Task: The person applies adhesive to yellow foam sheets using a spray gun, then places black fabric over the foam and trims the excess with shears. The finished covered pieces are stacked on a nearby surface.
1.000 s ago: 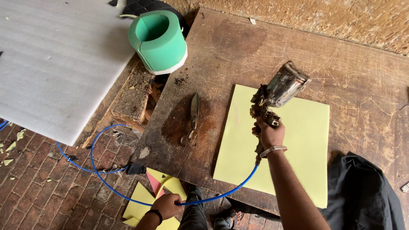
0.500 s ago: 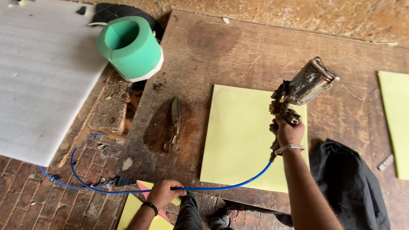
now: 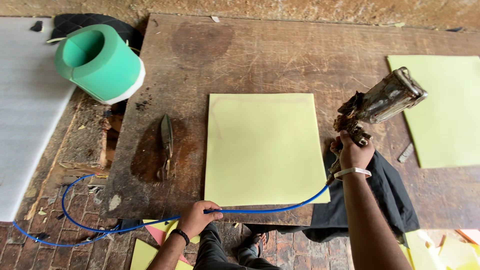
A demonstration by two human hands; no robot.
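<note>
A spray gun (image 3: 381,102) is gripped in the closed right hand (image 3: 353,152), centre right; the blue hose (image 3: 270,209) is pinched by the left hand (image 3: 196,218), lower centre.

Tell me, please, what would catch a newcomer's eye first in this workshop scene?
Probably the grimy, paint-crusted metal spray gun raised in the right hand above the worn wooden table's right side, with the thin blue air hose running from it through the left hand at the near edge. Next, the pale yellow square sheet lying flat mid-table, and the green foam cylinder tipped over at the table's far left corner.
</note>
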